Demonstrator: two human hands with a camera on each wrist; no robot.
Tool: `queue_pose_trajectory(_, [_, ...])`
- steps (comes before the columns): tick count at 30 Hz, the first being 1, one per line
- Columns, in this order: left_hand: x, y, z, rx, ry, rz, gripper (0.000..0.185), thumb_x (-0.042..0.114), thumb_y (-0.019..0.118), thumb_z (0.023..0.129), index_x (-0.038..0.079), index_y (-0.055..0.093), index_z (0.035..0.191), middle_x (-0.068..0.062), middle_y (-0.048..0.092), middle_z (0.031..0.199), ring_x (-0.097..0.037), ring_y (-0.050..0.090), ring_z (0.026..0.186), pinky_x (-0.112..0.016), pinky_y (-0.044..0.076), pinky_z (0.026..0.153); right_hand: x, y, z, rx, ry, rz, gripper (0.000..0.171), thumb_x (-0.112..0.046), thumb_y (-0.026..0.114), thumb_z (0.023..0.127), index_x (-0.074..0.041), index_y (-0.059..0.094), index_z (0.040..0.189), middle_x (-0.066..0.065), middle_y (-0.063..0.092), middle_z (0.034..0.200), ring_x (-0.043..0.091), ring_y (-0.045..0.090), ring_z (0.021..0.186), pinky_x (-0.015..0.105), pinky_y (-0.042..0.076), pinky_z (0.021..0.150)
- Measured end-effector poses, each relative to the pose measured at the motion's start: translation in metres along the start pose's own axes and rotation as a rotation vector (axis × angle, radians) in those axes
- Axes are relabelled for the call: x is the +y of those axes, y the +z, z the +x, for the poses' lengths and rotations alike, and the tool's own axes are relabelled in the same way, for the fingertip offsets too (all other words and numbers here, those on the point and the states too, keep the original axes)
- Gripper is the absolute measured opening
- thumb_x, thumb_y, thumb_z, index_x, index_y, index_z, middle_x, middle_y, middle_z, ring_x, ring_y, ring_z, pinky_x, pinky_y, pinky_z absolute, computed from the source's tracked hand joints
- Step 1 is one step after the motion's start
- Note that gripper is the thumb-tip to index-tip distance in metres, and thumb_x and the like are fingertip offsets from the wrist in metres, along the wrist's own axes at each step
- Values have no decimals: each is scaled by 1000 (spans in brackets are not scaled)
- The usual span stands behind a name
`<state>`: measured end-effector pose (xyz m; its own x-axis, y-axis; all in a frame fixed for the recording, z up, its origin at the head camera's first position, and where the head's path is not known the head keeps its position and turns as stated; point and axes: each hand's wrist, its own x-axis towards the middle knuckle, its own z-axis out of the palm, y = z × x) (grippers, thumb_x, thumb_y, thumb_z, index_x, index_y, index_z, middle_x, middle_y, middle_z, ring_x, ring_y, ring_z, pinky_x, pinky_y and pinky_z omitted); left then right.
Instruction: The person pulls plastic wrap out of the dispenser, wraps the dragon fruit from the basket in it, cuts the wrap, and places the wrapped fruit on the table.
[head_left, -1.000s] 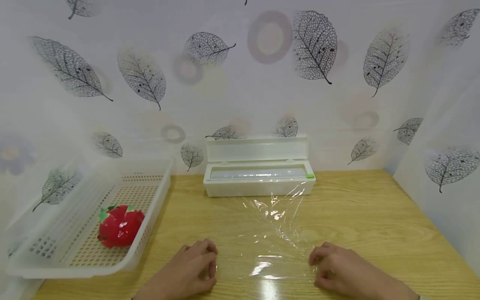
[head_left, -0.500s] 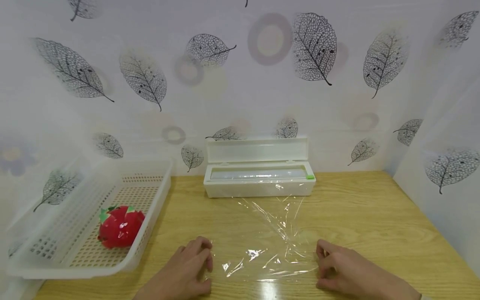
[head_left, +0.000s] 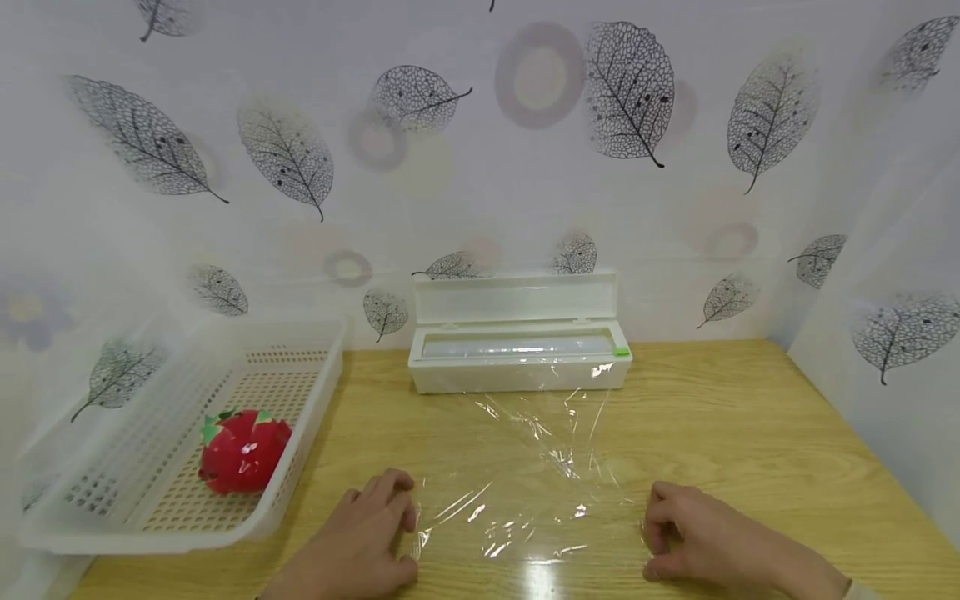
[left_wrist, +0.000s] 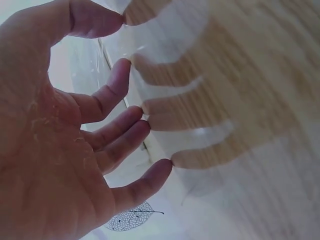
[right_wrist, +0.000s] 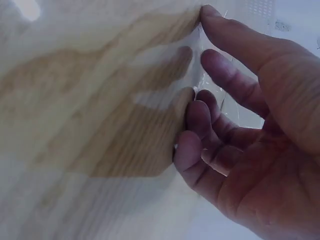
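Observation:
A sheet of clear plastic wrap (head_left: 525,500), creased and shiny, lies over the wooden table from the front of an open white wrap dispenser box (head_left: 517,375). At the sheet's left edge, my left hand (head_left: 367,537) rests its spread fingertips on the tabletop; the left wrist view shows thumb and fingers (left_wrist: 120,135) apart, with nothing pinched. My right hand (head_left: 701,537) sits at the right edge, its bent fingers (right_wrist: 192,147) and thumb tip touching the table, a gap between thumb and forefinger. How far the film reaches under the fingertips cannot be made out.
On the left stands a white plastic basket (head_left: 288,475) with a red dragon fruit (head_left: 243,454) in it. A green slider (head_left: 621,351) sits at the box's right end, lid raised behind. A leaf-patterned sheet (head_left: 480,192) backs the table (head_left: 757,433).
Both hands have moved slightly outward, the left hand to the left and the right hand to the right. The film's near part looks more spread, and its creases have shifted.

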<state>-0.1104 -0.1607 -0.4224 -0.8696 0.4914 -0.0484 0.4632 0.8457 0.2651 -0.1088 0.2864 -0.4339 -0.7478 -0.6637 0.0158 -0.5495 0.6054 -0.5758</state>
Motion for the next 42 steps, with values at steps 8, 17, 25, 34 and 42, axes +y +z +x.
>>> queue_pose_trajectory(8, [4,-9,7,126,31,-3,18,23,72,80,28,60,93,6,57,123,-15,58,112,-41,51,84,12,-26,8,12,53,134,11,-25,76,93,-24,67,86,-17,57,79,-7,49,70,18,45,55])
queue_pose_trajectory(17, [64,-2,52,211,433,19,28,19,68,91,23,70,119,6,64,119,-13,61,103,-26,51,79,14,-50,63,236,422,97,36,-34,66,99,-3,72,117,3,71,87,8,58,66,25,46,56])
queue_pose_trajectory(25, [82,3,71,-11,415,113,31,28,56,100,36,64,129,7,61,134,-19,58,122,-44,54,88,18,-44,89,204,563,257,37,-28,67,98,2,71,119,9,69,96,16,58,75,26,47,61])
queue_pose_trajectory(34, [81,5,69,-38,396,124,27,31,56,102,35,66,127,7,61,133,-19,57,120,-40,50,82,29,-38,90,243,592,458,34,-20,61,102,8,64,120,4,63,90,12,57,70,23,47,57])
queue_pose_trajectory(42, [81,7,69,-50,378,108,28,33,57,101,34,65,128,7,59,134,-19,55,119,-38,47,79,32,-33,98,192,551,514,36,-23,62,101,6,64,123,1,60,82,11,53,66,22,43,52])
